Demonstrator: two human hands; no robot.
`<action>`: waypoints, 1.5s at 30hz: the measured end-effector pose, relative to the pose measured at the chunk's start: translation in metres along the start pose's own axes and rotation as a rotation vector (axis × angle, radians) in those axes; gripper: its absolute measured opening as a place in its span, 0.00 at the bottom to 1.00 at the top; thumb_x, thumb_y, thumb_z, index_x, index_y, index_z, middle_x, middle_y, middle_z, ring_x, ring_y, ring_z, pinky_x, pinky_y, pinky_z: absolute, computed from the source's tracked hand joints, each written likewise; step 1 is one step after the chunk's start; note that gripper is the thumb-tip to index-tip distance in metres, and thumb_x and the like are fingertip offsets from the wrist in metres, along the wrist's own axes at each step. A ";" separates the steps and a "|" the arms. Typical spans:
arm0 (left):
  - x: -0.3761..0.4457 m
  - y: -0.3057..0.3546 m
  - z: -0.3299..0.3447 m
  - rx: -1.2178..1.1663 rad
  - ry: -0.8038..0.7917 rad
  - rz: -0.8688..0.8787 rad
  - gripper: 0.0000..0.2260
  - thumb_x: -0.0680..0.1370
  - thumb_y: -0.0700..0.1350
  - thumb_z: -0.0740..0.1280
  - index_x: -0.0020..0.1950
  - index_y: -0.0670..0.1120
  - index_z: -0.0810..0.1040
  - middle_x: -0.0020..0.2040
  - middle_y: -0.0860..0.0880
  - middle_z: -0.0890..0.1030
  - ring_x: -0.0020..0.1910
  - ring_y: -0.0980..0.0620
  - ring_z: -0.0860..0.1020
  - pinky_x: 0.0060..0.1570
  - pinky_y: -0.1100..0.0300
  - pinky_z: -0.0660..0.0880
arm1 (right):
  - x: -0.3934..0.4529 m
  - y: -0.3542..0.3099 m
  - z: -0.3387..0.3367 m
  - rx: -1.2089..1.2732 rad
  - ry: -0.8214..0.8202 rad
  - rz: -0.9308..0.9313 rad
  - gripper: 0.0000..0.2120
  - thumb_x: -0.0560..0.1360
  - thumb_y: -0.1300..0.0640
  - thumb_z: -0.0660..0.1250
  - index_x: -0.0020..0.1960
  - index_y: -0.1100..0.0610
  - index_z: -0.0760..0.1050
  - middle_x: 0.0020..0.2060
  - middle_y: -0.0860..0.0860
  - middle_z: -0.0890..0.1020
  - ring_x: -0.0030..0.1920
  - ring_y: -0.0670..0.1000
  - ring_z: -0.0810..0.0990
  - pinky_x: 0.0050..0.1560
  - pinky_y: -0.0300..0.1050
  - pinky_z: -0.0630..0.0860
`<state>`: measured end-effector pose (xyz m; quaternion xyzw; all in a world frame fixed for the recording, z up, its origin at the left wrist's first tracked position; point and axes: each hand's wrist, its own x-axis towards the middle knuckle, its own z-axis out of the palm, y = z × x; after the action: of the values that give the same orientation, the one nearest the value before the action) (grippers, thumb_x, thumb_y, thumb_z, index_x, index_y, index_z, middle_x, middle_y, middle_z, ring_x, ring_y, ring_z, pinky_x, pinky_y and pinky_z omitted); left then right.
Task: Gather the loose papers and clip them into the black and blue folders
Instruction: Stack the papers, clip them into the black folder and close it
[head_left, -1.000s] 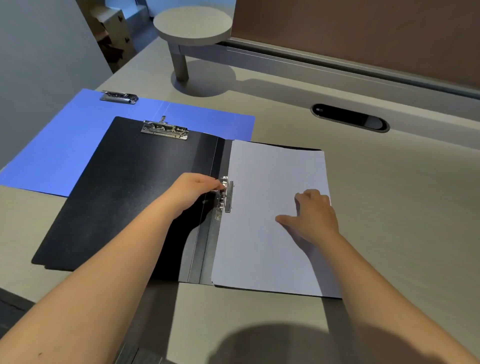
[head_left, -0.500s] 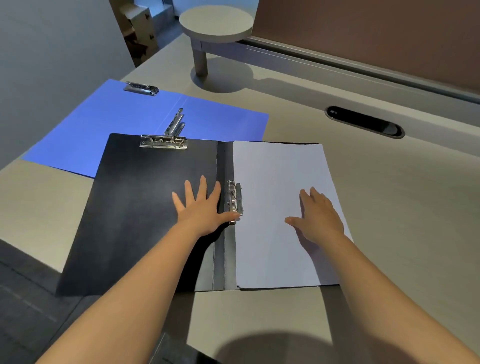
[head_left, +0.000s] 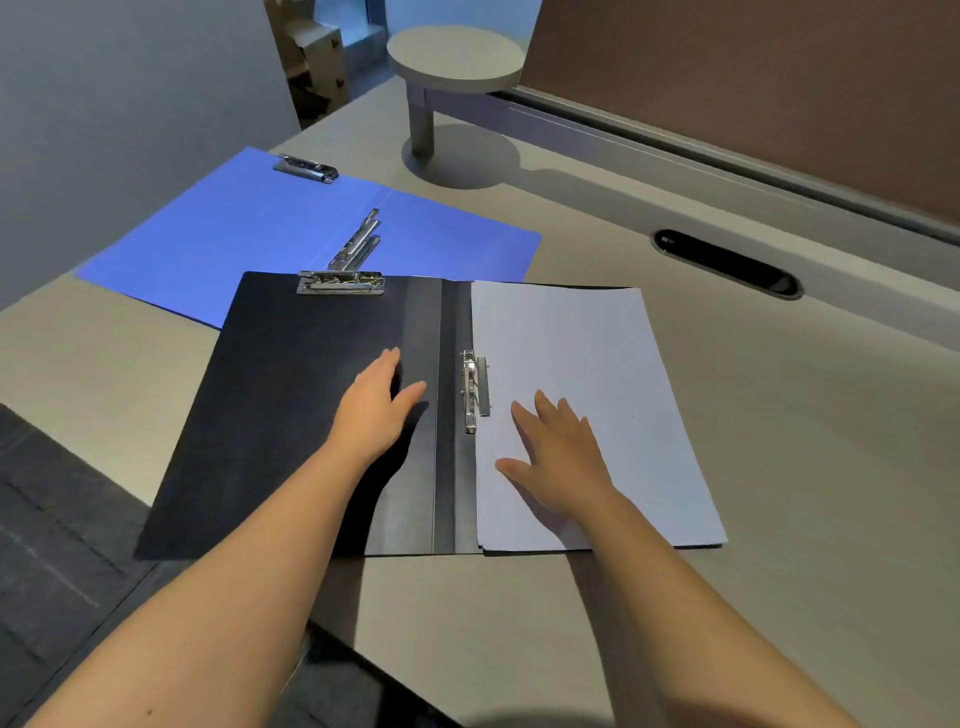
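While my hands are both flat on the black folder (head_left: 291, 415), the job in hand looks like settling the clipped sheets and then folding the left cover over them, so I should keep the stack pinned until the cover comes across. Starting at the left, the blue folder (head_left: 249, 244) lies open at about ten o'clock from me, thin, smooth plastic board with a shiny metal clip (head_left: 306, 169) at its far edge and a second clip lever (head_left: 358, 244) standing up along its spine; it holds no paper yet, as far as I can see. Its near corner is tucked under the black folder, which is matte and slightly grained, with a chrome top clip (head_left: 340, 283) at twelve o'clock on its left cover. My left hand (head_left: 374, 410) rests there, open and holding nothing, fingers close together just left of the glossy spine. At the spine sits the side clamp (head_left: 475, 389), lying down on the paper's (head_left: 597, 374) inner edge. My right hand (head_left: 558, 462) is spread wide, palm down, pressing the pale, smooth sheets, whose near edges look squared. I'd lift the left cover by its outer edge, slowly, so the stiff board doesn't drag the blue one beneath. All of it lies on a light woodgrain desk (head_left: 779, 467).
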<state>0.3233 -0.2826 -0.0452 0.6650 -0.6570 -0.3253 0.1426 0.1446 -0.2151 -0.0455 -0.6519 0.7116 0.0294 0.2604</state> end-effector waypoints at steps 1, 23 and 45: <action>-0.007 -0.007 -0.007 -0.035 0.060 -0.024 0.24 0.80 0.46 0.58 0.75 0.43 0.59 0.78 0.44 0.58 0.78 0.47 0.54 0.74 0.52 0.52 | -0.003 -0.001 0.005 -0.036 -0.006 -0.012 0.31 0.78 0.44 0.54 0.76 0.49 0.47 0.78 0.51 0.45 0.77 0.57 0.42 0.76 0.54 0.42; -0.143 -0.104 -0.119 -1.122 0.510 -0.538 0.16 0.78 0.42 0.60 0.30 0.46 0.75 0.21 0.52 0.78 0.21 0.56 0.76 0.24 0.65 0.71 | -0.085 -0.067 0.013 0.526 -0.023 0.032 0.21 0.77 0.57 0.60 0.68 0.62 0.68 0.69 0.57 0.71 0.69 0.56 0.68 0.68 0.48 0.64; -0.156 0.039 -0.028 -0.521 -0.450 -0.091 0.22 0.81 0.52 0.53 0.75 0.48 0.61 0.77 0.50 0.60 0.76 0.47 0.59 0.73 0.52 0.57 | -0.155 -0.026 -0.070 1.293 0.726 0.263 0.03 0.75 0.63 0.62 0.44 0.56 0.71 0.46 0.55 0.78 0.45 0.55 0.77 0.49 0.50 0.78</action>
<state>0.3221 -0.1421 0.0383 0.5465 -0.5365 -0.6267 0.1441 0.1479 -0.1045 0.0862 -0.2474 0.7004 -0.5800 0.3345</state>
